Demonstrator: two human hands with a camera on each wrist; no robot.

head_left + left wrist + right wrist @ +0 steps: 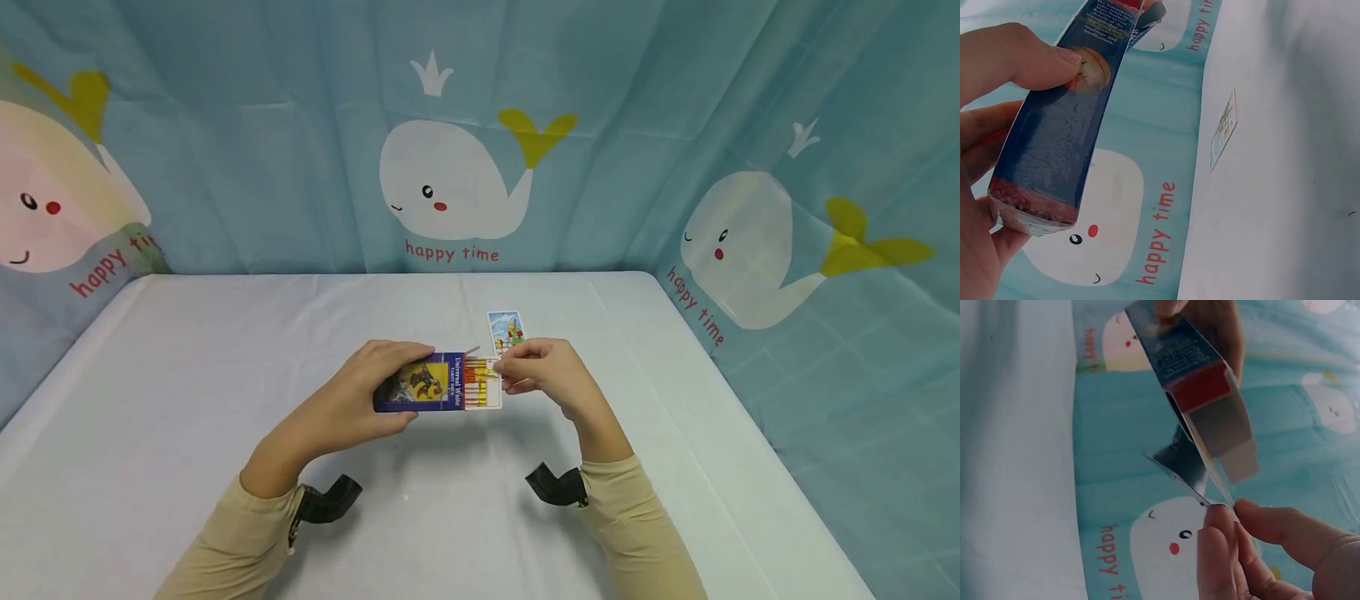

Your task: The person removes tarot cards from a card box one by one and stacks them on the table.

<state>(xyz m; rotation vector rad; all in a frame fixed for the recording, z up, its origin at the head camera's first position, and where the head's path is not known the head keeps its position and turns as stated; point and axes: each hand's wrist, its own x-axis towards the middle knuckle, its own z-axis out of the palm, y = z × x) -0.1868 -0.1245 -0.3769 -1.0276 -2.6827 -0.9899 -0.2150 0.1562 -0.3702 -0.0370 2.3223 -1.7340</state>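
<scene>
My left hand grips a dark blue tarot card box, lettered "Universal Waite Tarot Deck", thumb on one narrow side and fingers on the other. From its open right end a tarot card with yellow and red rods sticks partly out. Thumb and fingers of my right hand pinch the outer edge of this card. In the right wrist view the box's end flap hangs folded out near the fingertips. Another tarot card, with a light blue picture, lies on the table just beyond the right hand.
A white cloth covers the table. Behind and beside it hangs a blue curtain printed with whales and "happy time". Black wrist mounts stick out from both beige sleeves.
</scene>
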